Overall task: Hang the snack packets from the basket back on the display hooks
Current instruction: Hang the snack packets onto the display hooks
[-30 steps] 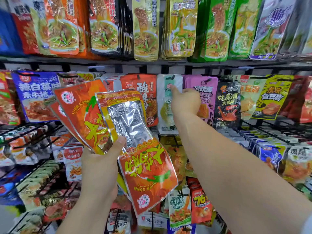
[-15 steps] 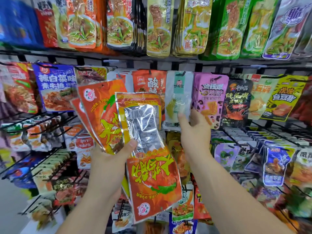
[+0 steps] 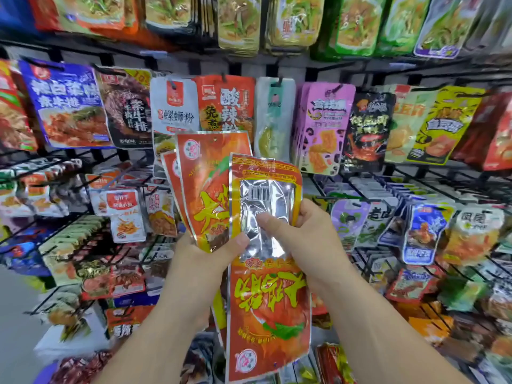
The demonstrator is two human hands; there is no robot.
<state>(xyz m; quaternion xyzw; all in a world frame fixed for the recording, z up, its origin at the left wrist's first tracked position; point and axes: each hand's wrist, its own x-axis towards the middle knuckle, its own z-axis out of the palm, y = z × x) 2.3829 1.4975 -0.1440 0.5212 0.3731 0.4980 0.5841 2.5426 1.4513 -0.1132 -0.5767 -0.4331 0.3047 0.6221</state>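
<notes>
The wire display rack [image 3: 318, 69] fills the view behind the silver-backed packet [image 3: 266, 195], its hooks crowded with hanging snacks. A pale green packet [image 3: 273, 115] hangs directly above it, with pink packets [image 3: 324, 126] up to its right. Below it hangs an upside-down orange packet [image 3: 268, 314], probably a separate one, though the join is hard to read. Just left of it, partly tucked behind, stand the fanned orange packets [image 3: 205, 187]. The left hand [image 3: 210, 256] grips that fan by its lower ends, thumb at the silver-backed packet's lower left edge. The right hand [image 3: 307, 234] pinches its right side, thumb on the foil, fingers curled behind. Hands and packets hide the hooks beneath.
</notes>
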